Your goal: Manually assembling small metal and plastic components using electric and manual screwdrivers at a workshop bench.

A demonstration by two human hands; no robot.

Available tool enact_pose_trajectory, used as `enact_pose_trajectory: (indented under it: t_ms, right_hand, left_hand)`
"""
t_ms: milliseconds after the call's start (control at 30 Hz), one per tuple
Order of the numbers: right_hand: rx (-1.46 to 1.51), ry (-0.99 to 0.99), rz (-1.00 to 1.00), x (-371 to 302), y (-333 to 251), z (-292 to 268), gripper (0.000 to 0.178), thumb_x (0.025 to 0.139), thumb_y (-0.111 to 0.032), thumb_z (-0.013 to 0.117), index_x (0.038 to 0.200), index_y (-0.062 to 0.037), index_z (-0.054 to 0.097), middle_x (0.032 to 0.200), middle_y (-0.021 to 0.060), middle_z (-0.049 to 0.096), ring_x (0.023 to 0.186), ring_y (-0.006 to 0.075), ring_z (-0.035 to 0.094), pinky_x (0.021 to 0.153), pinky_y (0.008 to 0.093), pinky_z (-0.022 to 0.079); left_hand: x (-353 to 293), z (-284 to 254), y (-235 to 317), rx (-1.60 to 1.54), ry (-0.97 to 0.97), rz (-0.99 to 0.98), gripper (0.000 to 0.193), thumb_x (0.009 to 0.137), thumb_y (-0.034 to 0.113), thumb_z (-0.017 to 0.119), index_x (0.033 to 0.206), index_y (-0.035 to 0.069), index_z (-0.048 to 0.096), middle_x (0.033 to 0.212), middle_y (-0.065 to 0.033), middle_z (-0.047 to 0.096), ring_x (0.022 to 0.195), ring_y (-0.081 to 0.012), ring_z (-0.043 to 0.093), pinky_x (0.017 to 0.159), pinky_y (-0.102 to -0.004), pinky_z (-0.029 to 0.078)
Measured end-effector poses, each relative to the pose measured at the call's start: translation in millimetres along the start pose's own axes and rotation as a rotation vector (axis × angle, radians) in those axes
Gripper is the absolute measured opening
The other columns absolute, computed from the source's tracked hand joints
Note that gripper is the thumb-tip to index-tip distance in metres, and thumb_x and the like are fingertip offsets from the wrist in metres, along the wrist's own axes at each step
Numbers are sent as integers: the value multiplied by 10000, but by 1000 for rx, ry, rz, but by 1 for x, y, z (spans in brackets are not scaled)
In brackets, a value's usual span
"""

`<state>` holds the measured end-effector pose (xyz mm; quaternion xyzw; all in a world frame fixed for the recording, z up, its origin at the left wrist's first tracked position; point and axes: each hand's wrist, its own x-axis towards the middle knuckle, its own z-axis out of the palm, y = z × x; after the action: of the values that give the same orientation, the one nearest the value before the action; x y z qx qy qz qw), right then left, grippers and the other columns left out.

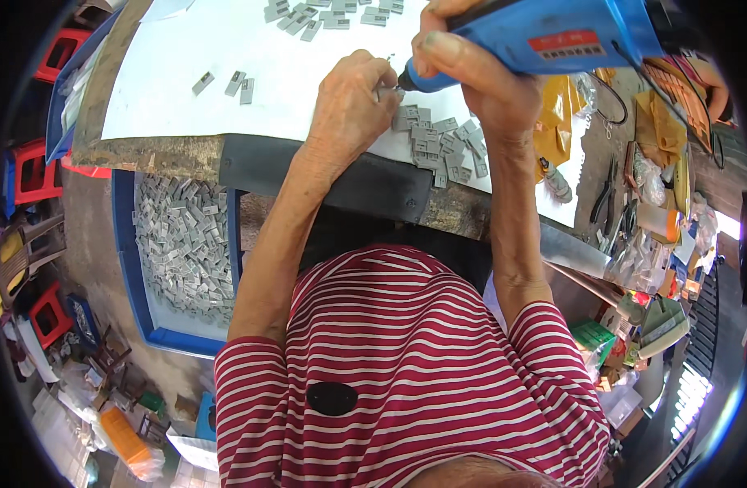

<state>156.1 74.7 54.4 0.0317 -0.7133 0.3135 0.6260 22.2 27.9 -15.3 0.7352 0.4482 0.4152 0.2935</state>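
My right hand is closed around a blue electric screwdriver at the top of the view. Its dark tip points left and meets the fingers of my left hand. Those fingers pinch a small grey block, mostly hidden, which looks like a pencil sharpener. Just below the tip, a pile of similar grey sharpeners lies near the table edge. Three more sharpeners lie apart on the left of the white sheet, and another group is at the far side.
A blue-rimmed bin full of grey pieces stands below the table at left. Pliers, yellow wrapping and plastic bags crowd the right side. Red stools stand at far left. A black strip covers the table's front edge.
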Motion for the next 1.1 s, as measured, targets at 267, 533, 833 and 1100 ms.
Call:
enact_pose_trajectory:
  t_ms: [267,533,833,1100]
  right_hand:
    - [-13,391,590,18,-55,26,288,699,-46,648,925,2,477,661,112,547,565,173,559,509,260,467]
    - [-29,523,533,24,-72,25,267,681,-32,599,920,12,490,705,132,564,551,205,566,535,301,489]
    - [-67,441,432,-2,-69,-4,231,790,-20,469,1013,2,522,818,144,533,630,199,498,650,372,415]
    - [7,523,496,-4,-79,-4,231,771,-69,498,994,-11,521,796,102,497,641,182,481,681,358,382]
  left_hand:
    - [-3,-8,6,37,40,7,116,671,25,627,769,16,566,743,-133,561,732,-302,566,666,-387,452]
    - [-4,-8,0,68,57,-36,135,721,91,651,802,-8,607,663,-79,592,565,-136,526,551,-270,437]
    - [-5,-13,-1,-12,43,-83,137,739,96,628,828,-7,624,646,-55,583,584,-110,519,563,-247,437]
    - [-16,-38,10,-2,95,-120,144,739,95,624,833,-13,607,696,-89,600,613,-146,542,585,-268,446]
